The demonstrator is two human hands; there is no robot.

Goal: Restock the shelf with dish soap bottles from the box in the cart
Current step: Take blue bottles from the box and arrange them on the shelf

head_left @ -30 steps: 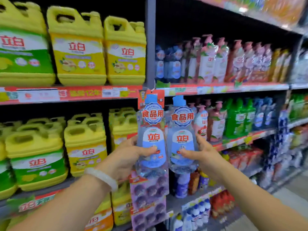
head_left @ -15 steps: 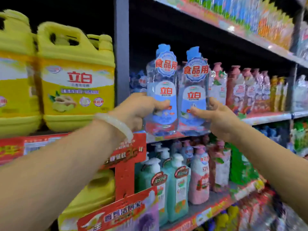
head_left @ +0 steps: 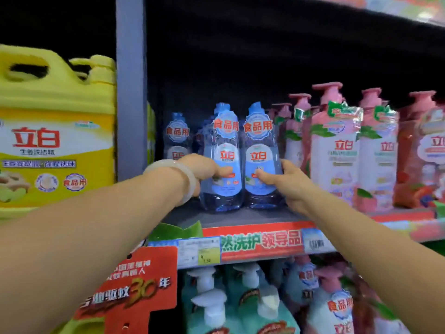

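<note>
Two clear blue dish soap bottles, raised in the air a moment earlier, now stand side by side on the shelf (head_left: 231, 219): left hand (head_left: 204, 169) grips the left bottle (head_left: 225, 150), right hand (head_left: 286, 179) grips the right bottle (head_left: 261, 150). One like bottle (head_left: 177, 136) stands behind.

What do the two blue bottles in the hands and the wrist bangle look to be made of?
Left bottle and right bottle: likely clear glossy plastic, since pale blue liquid shows through around the labels. Bangle on the left wrist: smooth, milky, translucent white, jade-like stone or possibly glass; the picture leaves that open.
</note>
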